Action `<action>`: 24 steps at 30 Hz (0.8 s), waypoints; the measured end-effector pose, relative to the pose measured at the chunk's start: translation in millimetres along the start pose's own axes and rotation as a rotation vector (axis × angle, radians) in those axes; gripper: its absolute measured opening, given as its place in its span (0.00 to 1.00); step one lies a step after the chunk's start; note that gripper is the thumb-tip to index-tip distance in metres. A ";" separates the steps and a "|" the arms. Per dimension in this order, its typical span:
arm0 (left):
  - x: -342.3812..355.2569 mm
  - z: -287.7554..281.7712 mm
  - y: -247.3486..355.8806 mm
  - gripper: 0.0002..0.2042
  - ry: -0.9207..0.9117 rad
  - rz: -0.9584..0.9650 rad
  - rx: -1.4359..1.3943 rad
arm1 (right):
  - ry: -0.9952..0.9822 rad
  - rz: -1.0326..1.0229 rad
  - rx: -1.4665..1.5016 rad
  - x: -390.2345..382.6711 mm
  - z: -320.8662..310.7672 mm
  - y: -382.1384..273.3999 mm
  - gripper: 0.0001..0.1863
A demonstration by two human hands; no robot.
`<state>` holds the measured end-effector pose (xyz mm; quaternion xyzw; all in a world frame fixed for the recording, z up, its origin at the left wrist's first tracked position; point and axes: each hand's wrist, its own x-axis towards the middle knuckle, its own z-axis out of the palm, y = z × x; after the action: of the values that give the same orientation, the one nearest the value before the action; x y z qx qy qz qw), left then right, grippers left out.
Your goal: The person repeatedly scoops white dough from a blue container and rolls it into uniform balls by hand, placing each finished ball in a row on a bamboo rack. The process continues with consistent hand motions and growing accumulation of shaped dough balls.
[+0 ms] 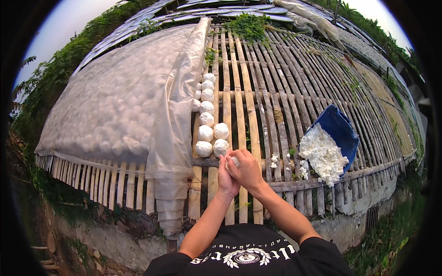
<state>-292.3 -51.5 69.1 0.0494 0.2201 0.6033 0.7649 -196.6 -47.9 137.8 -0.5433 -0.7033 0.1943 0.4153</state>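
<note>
My left hand (226, 177) and my right hand (246, 170) are pressed together around a white lump (235, 161), partly hidden by the fingers. Just beyond them, rows of white balls (205, 133) rest on the bamboo slats (250, 122), the closest balls almost touching my fingertips. To the right lies a blue plastic container (340, 133), tipped, with crumbly white material (324, 156) heaped in it and spilling onto the slats, where small loose bits (274, 161) are scattered.
At left, translucent plastic sheeting (106, 96) covers many pale round lumps, with a folded edge (172, 115) beside the balls. Green weeds (246, 27) lie at the back, near overlapping panels (152, 20). Below the platform's near edge is a low concrete wall (115, 234).
</note>
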 end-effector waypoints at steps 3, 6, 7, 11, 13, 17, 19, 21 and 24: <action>3.2 -10.6 29.9 0.32 -0.071 -0.385 -0.045 | -0.003 -0.294 0.018 3.0 -6.9 7.2 0.11; 10.6 -20.8 32.4 0.30 -0.252 -0.433 -0.107 | -0.046 -0.463 -0.120 1.5 -12.7 6.8 0.18; 11.5 -22.5 27.1 0.29 -0.252 -0.414 -0.081 | -0.030 -0.493 -0.163 0.3 -12.6 5.3 0.20; 3.8 -17.0 -0.8 0.23 -0.160 -0.134 0.002 | 0.052 -0.107 -0.102 -2.8 -1.3 -1.1 0.19; -1.1 -14.5 2.5 0.27 -0.087 -0.186 0.022 | -0.043 0.000 -0.010 0.0 0.2 1.6 0.14; 5.4 -17.1 32.0 0.29 -0.199 -0.407 -0.044 | -0.129 -0.217 -0.002 5.9 -11.9 8.5 0.12; 12.2 -17.6 34.4 0.26 -0.247 -0.450 -0.058 | -0.144 -0.412 -0.061 4.5 -16.5 6.8 0.14; 14.4 -14.9 24.1 0.24 -0.199 -0.331 -0.087 | -0.062 -0.314 -0.153 -0.7 -16.5 2.5 0.19; 1.9 -6.8 1.6 0.25 0.027 -0.065 0.029 | 0.021 -0.151 -0.002 -5.2 -6.1 -2.2 0.22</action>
<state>-296.1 -50.6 63.0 0.0451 0.2408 0.5756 0.7802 -192.7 -54.6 141.0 -0.4910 -0.7381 0.1562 0.4356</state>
